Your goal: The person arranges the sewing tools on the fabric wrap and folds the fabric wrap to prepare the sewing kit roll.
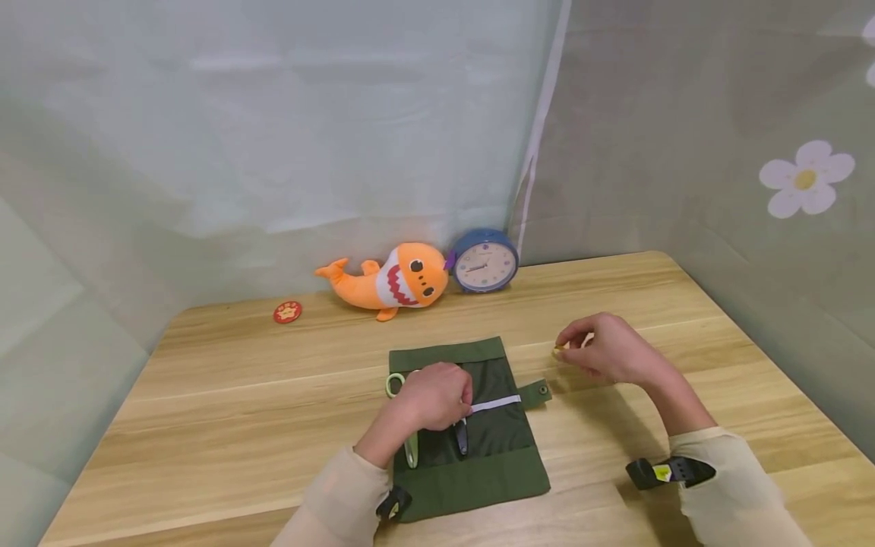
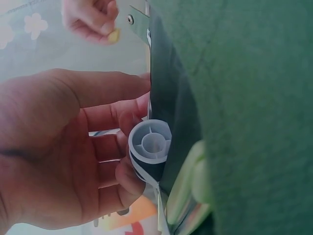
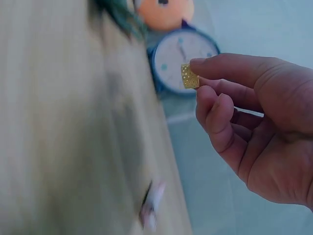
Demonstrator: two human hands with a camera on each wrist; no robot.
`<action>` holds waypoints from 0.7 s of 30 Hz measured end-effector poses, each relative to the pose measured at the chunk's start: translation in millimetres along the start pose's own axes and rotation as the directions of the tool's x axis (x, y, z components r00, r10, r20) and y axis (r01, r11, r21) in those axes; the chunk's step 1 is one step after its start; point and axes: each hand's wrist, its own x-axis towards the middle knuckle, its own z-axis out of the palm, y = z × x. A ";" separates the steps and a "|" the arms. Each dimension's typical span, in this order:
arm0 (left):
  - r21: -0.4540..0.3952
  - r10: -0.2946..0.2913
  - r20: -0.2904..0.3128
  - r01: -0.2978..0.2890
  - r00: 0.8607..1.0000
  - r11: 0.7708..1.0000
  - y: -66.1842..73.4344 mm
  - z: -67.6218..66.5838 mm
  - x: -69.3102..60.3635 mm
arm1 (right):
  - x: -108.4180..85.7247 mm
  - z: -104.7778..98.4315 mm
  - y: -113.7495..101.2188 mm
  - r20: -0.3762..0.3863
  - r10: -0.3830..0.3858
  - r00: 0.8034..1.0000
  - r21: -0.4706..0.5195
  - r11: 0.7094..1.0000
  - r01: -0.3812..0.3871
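A dark green fabric tool roll (image 1: pixel 472 475) lies unfolded on the table, a white elastic band (image 1: pixel 497 403) across its middle. My left hand (image 1: pixel 435 395) pinches this band over the roll. Beside its fingers, a spool (image 2: pixel 150 142) with a white spoked end and dark body sits under the band in the left wrist view. Green-handled scissors (image 1: pixel 395 385) lie at the roll's left, partly hidden by the hand. A slim dark blue item (image 1: pixel 461 438) shows below the fingers. To the roll's right, above the table, my right hand (image 1: pixel 611 349) pinches a small gold dimpled thimble (image 3: pixel 190 77) between thumb and fingertip.
An orange plush shark (image 1: pixel 415 277) and a blue round clock (image 1: pixel 485 262) stand at the table's back. A red round badge (image 1: pixel 288 311) lies at back left. The roll's snap tab (image 1: pixel 536 393) sticks out rightward. Blurred in the right wrist view is a pinkish-white object (image 3: pixel 152 203).
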 end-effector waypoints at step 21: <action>-0.020 -0.005 0.015 0.006 1.000 1.000 1.0 -2.2 -0.7 | 36.7 82.7 -45.4 0.185 -0.240 0.953 -0.045 0.967 0.252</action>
